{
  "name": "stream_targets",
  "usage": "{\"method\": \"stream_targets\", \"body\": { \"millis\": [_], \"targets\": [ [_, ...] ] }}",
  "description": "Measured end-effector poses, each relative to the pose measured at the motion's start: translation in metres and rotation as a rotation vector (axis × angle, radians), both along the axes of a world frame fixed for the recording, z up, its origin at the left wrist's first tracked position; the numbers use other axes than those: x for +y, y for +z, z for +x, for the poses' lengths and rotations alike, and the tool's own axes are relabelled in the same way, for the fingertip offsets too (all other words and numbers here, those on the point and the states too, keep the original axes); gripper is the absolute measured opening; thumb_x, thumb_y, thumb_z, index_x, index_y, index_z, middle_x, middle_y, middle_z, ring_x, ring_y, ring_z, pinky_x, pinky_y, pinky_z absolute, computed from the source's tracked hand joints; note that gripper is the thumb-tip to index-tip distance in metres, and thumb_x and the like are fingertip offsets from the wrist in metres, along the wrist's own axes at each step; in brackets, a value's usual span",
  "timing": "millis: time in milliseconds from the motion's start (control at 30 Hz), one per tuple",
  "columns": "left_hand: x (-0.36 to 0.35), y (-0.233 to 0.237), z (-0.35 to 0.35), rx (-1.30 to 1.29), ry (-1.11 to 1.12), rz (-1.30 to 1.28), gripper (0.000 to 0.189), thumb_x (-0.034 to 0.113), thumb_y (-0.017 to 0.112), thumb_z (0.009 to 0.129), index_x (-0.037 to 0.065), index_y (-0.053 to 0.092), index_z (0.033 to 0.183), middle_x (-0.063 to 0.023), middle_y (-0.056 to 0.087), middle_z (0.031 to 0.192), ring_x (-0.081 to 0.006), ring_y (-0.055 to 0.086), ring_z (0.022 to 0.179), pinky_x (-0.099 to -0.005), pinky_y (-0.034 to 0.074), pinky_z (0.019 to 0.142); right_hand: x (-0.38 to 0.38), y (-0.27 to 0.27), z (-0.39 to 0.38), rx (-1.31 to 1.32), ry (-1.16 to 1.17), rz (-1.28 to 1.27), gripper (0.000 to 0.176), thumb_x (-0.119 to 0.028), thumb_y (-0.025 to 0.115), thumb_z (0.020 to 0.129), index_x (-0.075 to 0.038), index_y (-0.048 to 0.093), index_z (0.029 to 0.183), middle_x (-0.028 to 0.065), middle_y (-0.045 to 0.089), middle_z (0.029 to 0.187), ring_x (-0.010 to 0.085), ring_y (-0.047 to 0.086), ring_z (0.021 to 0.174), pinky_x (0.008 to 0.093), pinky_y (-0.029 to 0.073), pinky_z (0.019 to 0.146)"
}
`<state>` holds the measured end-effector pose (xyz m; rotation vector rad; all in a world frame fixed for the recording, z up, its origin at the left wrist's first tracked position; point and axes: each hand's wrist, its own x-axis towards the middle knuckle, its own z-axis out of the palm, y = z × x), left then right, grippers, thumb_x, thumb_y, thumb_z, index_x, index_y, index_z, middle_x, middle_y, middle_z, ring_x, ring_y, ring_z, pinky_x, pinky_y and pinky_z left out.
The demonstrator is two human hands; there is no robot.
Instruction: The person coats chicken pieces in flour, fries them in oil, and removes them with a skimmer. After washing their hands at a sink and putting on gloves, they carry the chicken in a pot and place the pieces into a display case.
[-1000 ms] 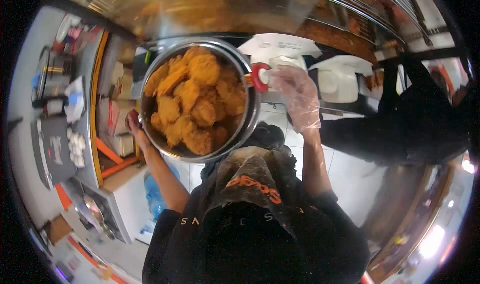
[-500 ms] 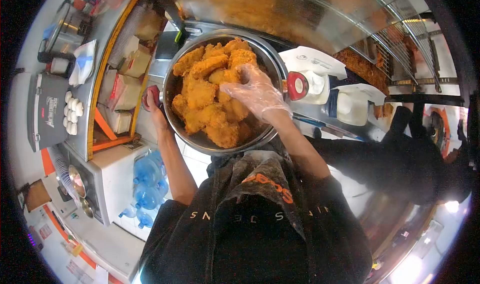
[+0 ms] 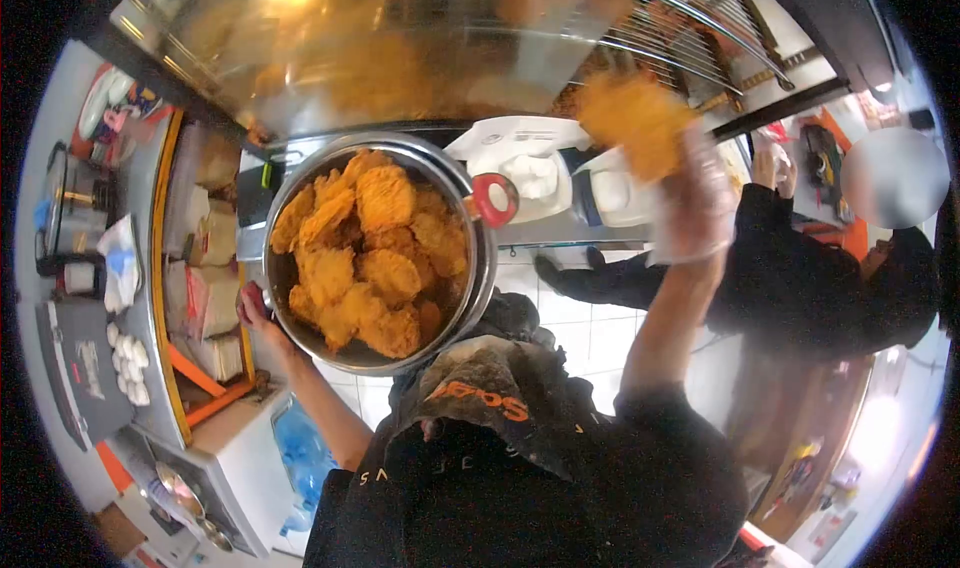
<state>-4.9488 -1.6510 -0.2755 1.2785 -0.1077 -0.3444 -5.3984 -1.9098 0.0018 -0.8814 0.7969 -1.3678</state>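
A steel pot (image 3: 480,298) full of golden, breaded fried chicken pieces (image 3: 345,258) is in front of my body, left of the middle. My left hand (image 3: 262,318) is closed on the red handle at the pot's left side. A second red handle (image 3: 495,200) sticks out on the right. My right hand (image 3: 695,203), in a clear plastic glove and smeared by motion, grips a piece of fried chicken (image 3: 635,123). Both are raised to the right of the pot, before the metal racks (image 3: 690,28). Under and beside that piece, open white takeaway boxes (image 3: 550,203) hold white contents.
A glass display case (image 3: 350,68) spans the back. Shelves with paper packs (image 3: 212,298) stand at left, near blue water bottles (image 3: 300,448) on the floor. Small white wrapped items (image 3: 128,368) lie by a black case (image 3: 75,368). A co-worker in dark clothes (image 3: 800,268) stands at right.
My right hand has lifted a piece of fried chicken out of the pot and carried it up and right. My left hand stays on the pot's handle. The view has turned rightward.
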Motion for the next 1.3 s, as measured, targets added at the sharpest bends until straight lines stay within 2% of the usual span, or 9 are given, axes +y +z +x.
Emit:
{"method": "stream_targets", "body": {
  "millis": [67, 200, 333, 733, 833, 1033, 1133, 1200, 1300],
  "targets": [
    [0.001, 0.003, 0.007, 0.149, -0.059, -0.046, 0.035, 0.032, 0.049, 0.099, 0.009, 0.044, 0.125, -0.0072, 0.045, 0.126, -0.0193, 0.048, 0.115, -0.0374, 0.044, 0.098, -0.035, 0.025, -0.045, 0.179, -0.063, -0.155, 0.04, -0.024, 0.062, 0.09, -0.001, 0.058, 0.122, 0.0125, 0.062, 0.115, 0.0215, 0.059, 0.108, 0.0353, 0.049, 0.091],
    [-0.001, -0.002, 0.006, -0.019, -0.01, 0.028, 0.034, 0.038, 0.051, 0.096, 0.012, 0.048, 0.117, -0.0067, 0.052, 0.116, -0.021, 0.053, 0.107, -0.0388, 0.049, 0.091, -0.111, 0.048, -0.093, 1.671, -0.658, -1.064, 0.037, -0.016, 0.063, 0.088, -0.005, 0.059, 0.124, 0.0139, 0.064, 0.114, 0.0238, 0.06, 0.107, 0.032, 0.049, 0.088],
    [-0.015, 0.042, -0.024, 0.2, 0.018, -0.064, 0.038, 0.037, 0.06, 0.092, 0.01, 0.05, 0.117, -0.0069, 0.055, 0.117, -0.0182, 0.051, 0.11, -0.0362, 0.043, 0.096, -0.168, 0.061, -0.07, 1.581, -0.529, -0.848, 0.035, -0.014, 0.064, 0.087, -0.005, 0.061, 0.12, 0.0163, 0.063, 0.115, 0.0231, 0.059, 0.11, 0.0326, 0.048, 0.089],
    [0.001, 0.003, 0.008, 0.092, -0.072, 0.032, 0.043, 0.04, 0.051, 0.094, 0.011, 0.045, 0.126, -0.0118, 0.047, 0.13, -0.0261, 0.05, 0.116, -0.0428, 0.044, 0.098, -0.205, 0.085, -0.007, 1.614, -0.359, -0.64, 0.036, -0.017, 0.057, 0.091, 0.001, 0.057, 0.122, 0.018, 0.061, 0.118, 0.0256, 0.058, 0.11, 0.0332, 0.048, 0.091],
    [0.021, -0.053, 0.053, 0.067, -0.271, -0.063, 0.043, 0.041, 0.051, 0.094, 0.011, 0.047, 0.125, -0.0113, 0.046, 0.131, -0.0257, 0.049, 0.117, -0.0426, 0.043, 0.1, -0.19, 0.091, 0.006, 1.569, -0.355, -0.649, 0.036, -0.018, 0.056, 0.092, 0.002, 0.056, 0.122, 0.0184, 0.061, 0.118, 0.0262, 0.058, 0.11, 0.0333, 0.048, 0.092],
    [0.007, -0.016, 0.028, -0.048, -0.065, 0.134, 0.047, 0.035, 0.049, 0.097, 0.001, 0.044, 0.129, -0.0153, 0.047, 0.134, -0.0239, 0.045, 0.123, -0.0396, 0.035, 0.106, -0.075, 0.107, 0.045, 1.256, -0.348, -0.507, 0.038, -0.02, 0.052, 0.094, 0.005, 0.054, 0.123, 0.0192, 0.06, 0.12, 0.0274, 0.058, 0.11, 0.0337, 0.048, 0.093],
    [0.013, -0.024, 0.029, -0.135, -0.04, 0.158, 0.047, 0.034, 0.051, 0.097, -0.002, 0.046, 0.127, -0.0151, 0.05, 0.132, -0.0221, 0.048, 0.122, -0.0373, 0.036, 0.106, -0.052, 0.023, 0.048, 1.187, -0.483, -0.914, 0.028, -0.017, 0.067, 0.085, -0.004, 0.065, 0.11, 0.0126, 0.066, 0.107, 0.0228, 0.064, 0.094, 0.0335, 0.049, 0.086],
    [0.008, -0.013, 0.008, -0.153, 0.002, 0.124, 0.046, 0.033, 0.054, 0.096, 0.004, 0.04, 0.129, -0.0137, 0.05, 0.133, -0.0214, 0.049, 0.122, -0.036, 0.037, 0.106, -0.017, -0.005, 0.087, 0.82, 0.067, -0.634, 0.025, -0.021, 0.067, 0.085, -0.006, 0.066, 0.104, 0.0144, 0.065, 0.1, 0.0285, 0.062, 0.09, 0.0408, 0.048, 0.086],
    [-0.001, 0.012, -0.009, 0.036, 0.005, 0.01, 0.046, 0.035, 0.053, 0.097, 0.008, 0.039, 0.131, -0.0106, 0.055, 0.129, -0.0195, 0.048, 0.122, -0.0363, 0.034, 0.107, 0.004, -0.062, 0.131, 1.148, 0.677, -0.478, 0.063, -0.049, 0.057, 0.087, -0.004, 0.048, 0.131, 0.0204, 0.057, 0.123, 0.0364, 0.054, 0.114, 0.0429, 0.041, 0.098]
  ]
}}
